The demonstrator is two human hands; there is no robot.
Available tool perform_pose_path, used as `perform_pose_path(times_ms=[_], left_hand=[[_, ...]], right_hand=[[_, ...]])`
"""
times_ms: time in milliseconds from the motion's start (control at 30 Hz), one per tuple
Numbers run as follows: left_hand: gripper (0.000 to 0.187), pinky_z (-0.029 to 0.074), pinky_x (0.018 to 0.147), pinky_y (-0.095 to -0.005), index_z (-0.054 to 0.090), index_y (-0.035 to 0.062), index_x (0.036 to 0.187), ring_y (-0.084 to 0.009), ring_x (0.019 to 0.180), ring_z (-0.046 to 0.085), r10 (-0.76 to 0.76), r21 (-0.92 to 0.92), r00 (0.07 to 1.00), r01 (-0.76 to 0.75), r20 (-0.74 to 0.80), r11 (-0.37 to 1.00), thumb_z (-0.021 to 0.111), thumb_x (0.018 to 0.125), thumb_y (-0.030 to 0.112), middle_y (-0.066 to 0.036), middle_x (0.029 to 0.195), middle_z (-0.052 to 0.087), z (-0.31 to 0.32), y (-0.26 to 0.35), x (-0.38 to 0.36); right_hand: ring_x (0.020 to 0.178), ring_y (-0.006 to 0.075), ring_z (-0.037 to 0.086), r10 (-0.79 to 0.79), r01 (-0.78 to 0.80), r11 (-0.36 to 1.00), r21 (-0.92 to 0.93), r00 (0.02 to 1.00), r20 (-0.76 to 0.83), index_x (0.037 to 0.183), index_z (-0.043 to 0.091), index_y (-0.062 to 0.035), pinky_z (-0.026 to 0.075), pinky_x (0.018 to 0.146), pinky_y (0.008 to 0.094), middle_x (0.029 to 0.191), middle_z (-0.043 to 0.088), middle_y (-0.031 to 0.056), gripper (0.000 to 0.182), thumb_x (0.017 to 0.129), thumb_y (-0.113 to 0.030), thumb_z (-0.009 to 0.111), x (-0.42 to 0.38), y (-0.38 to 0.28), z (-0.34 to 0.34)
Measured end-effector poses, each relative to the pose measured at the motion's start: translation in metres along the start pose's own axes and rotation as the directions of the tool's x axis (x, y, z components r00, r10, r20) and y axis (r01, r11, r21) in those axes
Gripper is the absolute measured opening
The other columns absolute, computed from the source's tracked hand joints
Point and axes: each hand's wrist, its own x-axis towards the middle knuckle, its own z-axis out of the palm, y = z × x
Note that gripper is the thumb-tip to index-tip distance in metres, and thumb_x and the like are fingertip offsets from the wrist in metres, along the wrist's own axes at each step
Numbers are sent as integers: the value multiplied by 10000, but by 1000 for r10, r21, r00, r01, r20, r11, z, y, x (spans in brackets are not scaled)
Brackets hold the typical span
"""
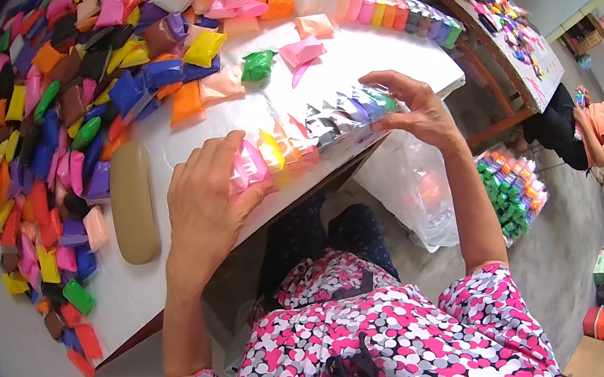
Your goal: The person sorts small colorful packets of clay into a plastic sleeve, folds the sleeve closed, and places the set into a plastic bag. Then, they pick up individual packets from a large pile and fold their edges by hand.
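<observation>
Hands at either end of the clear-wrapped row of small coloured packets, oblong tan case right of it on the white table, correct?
Not quite: the head view shows the oblong tan case left of the clear-wrapped row of small coloured packets, just past the left hand. The rest is right.

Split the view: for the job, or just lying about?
For the job, seemingly: left hand; right hand; clear-wrapped packet row between them; loose coloured packets; similar packet row behind.

Lying about, likely: tan oblong object; orange-white roll; flat brown sheet.
</observation>
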Motion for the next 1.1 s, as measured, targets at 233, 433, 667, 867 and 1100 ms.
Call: perform_pose_path(times_ms=[233, 433, 667, 867, 1100], left_hand=[[644, 416, 906, -435, 528, 0, 1256, -357, 1059, 557, -7, -16, 1000, 6, -1, 1000, 763, 746, 316, -169, 1171, 595, -3, 8, 0], [666, 384, 948, -440, 519, -11, 1262, -349, 1080, 548, -25, 30, 1000, 25, 2, 999, 756, 761, 359, -176, 1186, 588, 5, 9, 1], [748, 237, 1128, -525, 488, -31, 1316, -322, 1305, 432, 62, 266, 995, -38, -83, 963, 737, 767, 411, -204, 1328, 512, 10, 24, 6], [798, 227, 1148, -532, 466, -58, 1336, -322, 1315, 427, 105, 391, 991, -64, -85, 918, 696, 773, 458, -210, 1341, 500, 50, 31, 20], [795, 322, 1100, -485, 423, -21, 1382, -348, 1262, 476, -31, 467, 986, 103, -161, 878, 740, 766, 368, -202, 1380, 469, 39, 16, -19]], right_hand=[[1210, 201, 532, -27, 29, 999, -20, 997, 70, 1236, 632, -112, 392, 1056, 417, 1234, 621, 32, 614, 688, -281, 851, 0, -14, -8], [1217, 234, 538, -30, 32, 999, -22, 997, 66, 1247, 630, -99, 388, 1063, 424, 1263, 617, 66, 623, 722, -373, 824, 7, -8, 7], [1250, 296, 516, -303, 269, 873, -406, 953, -21, 1295, 583, -61, 348, 1094, 415, 1292, 596, 139, 526, 845, -303, 708, 3, -52, 15], [1292, 320, 470, -373, 336, 589, -735, 920, 121, 1312, 515, 5, 259, 1107, 565, 1340, 543, 164, 573, 942, -432, 513, 11, -60, 99], [1282, 328, 475, -352, 158, 470, -868, 936, -20, 1325, 517, -16, 295, 1089, 519, 1310, 567, 167, 507, 970, -375, 483, -11, -40, 63]])
